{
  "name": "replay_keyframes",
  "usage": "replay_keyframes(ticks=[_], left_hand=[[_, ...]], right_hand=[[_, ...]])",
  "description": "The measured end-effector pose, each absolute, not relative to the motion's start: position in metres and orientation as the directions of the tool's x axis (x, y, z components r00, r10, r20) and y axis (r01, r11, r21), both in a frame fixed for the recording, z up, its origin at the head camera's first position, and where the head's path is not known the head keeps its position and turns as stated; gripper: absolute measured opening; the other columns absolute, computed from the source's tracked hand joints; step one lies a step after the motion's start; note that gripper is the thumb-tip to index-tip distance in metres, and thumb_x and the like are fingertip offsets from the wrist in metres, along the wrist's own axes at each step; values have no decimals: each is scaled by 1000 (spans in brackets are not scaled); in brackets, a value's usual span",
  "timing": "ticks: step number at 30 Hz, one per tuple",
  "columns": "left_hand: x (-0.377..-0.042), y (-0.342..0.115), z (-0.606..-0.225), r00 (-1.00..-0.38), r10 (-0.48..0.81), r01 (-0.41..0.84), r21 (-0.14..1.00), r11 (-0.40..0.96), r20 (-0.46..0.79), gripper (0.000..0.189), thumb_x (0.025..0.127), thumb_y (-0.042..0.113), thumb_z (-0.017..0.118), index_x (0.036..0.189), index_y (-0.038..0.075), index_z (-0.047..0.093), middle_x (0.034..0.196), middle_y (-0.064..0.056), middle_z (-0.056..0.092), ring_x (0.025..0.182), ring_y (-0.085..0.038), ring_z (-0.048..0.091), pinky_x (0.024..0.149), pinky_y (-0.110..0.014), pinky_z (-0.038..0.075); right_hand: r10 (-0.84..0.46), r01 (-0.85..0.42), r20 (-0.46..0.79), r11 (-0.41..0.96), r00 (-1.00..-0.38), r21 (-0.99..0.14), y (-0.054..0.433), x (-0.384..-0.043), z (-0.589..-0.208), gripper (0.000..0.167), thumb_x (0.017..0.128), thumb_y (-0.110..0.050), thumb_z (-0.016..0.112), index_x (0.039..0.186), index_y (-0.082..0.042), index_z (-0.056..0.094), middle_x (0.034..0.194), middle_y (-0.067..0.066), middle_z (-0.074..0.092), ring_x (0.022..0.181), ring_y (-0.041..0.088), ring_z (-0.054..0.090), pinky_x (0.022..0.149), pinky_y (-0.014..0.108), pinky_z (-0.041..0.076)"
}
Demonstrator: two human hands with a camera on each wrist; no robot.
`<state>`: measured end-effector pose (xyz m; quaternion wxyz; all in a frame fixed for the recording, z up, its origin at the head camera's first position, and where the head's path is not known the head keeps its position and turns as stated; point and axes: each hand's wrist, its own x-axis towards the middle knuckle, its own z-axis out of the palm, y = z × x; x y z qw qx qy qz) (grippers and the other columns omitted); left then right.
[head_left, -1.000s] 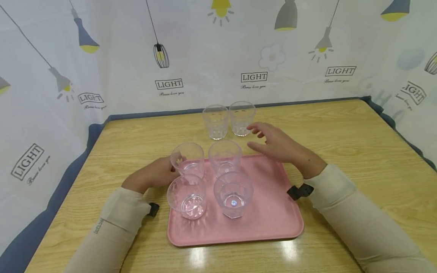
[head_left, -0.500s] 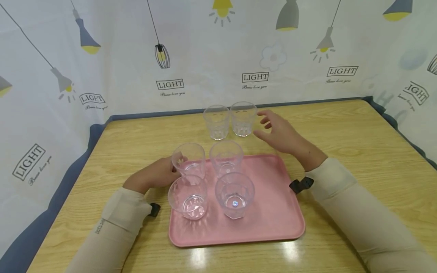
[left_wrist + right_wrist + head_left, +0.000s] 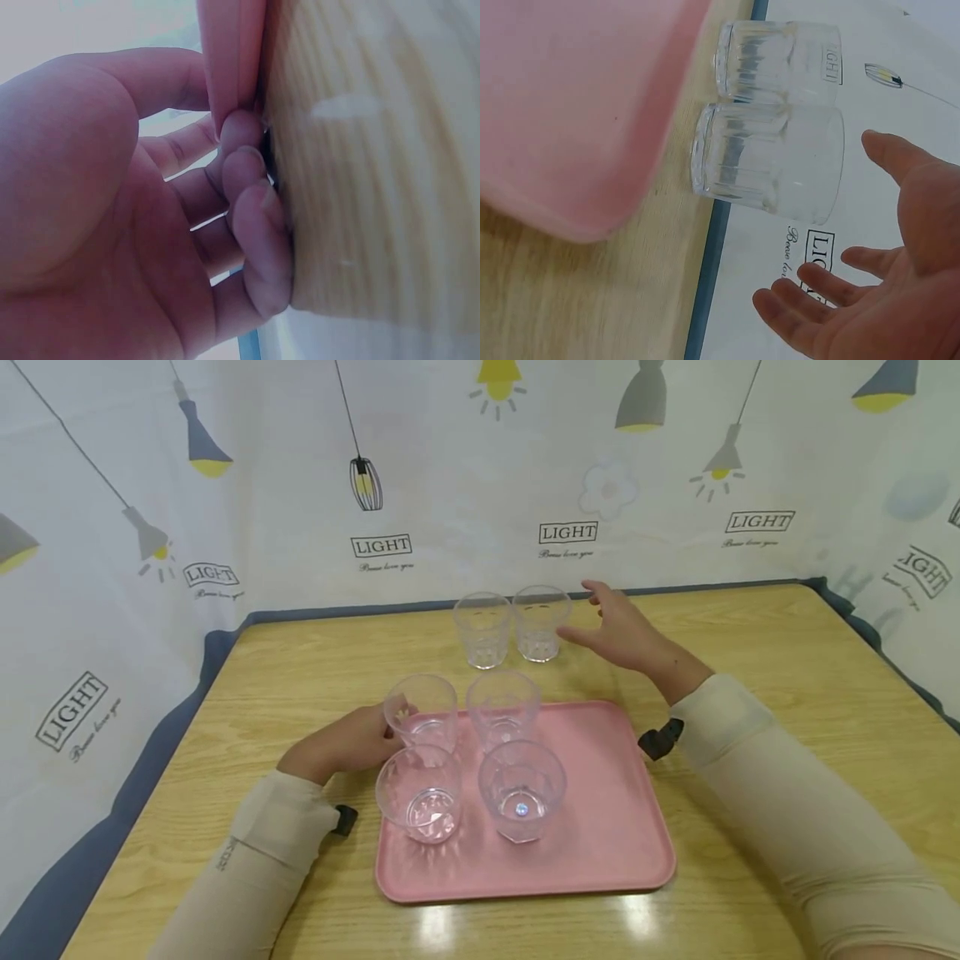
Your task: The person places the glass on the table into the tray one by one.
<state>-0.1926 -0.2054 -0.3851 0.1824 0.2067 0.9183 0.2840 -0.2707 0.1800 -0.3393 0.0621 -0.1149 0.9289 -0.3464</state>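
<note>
Two clear plastic cups stand upright side by side behind the tray: a right one (image 3: 540,631) and a left one (image 3: 482,635). My right hand (image 3: 618,627) is beside the right cup, thumb and fingers spread with nothing between them; the right wrist view shows a gap to that cup (image 3: 772,161). On the pink tray (image 3: 600,810) stand several more clear cups, among them a front right one (image 3: 521,793) and a front left one (image 3: 420,793). With thumb above and fingers curled below, my left hand (image 3: 348,739) grips the tray's left edge (image 3: 229,60).
The wooden table (image 3: 300,652) runs back to a white curtain (image 3: 465,510) printed with lamps, with a dark blue lower border (image 3: 345,612). The cups on the tray occupy its left half, with a rear left cup (image 3: 422,710) close to my left hand.
My right hand has moved away from me, up to the rim level of the back right cup, and its fingers have spread wider. The left hand keeps its grip on the tray.
</note>
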Motion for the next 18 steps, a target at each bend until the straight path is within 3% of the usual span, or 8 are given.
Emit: replay_keyframes(ticks=[11,18], left_hand=[[-194,-207,-389,-844,489,282,593,754,-221,49,100,29,58,141,4,49,146,-19,53,137,-37,47,114,-54,38],[-193,-206,-386,-843,486,274,595,755,-229,42,99,31,59,134,8,51,140,-18,58,131,-34,53,111,-53,42]], right_hand=[[-255,-154,-53,724,-965,-673,177,-282,-341,99,93,-53,64,161,-12,6,162,24,22,148,42,27,114,62,33],[-249,-146,-62,731,-966,-666,175,-286,-339,100,93,-51,65,161,-10,5,161,25,22,147,43,27,114,61,32]])
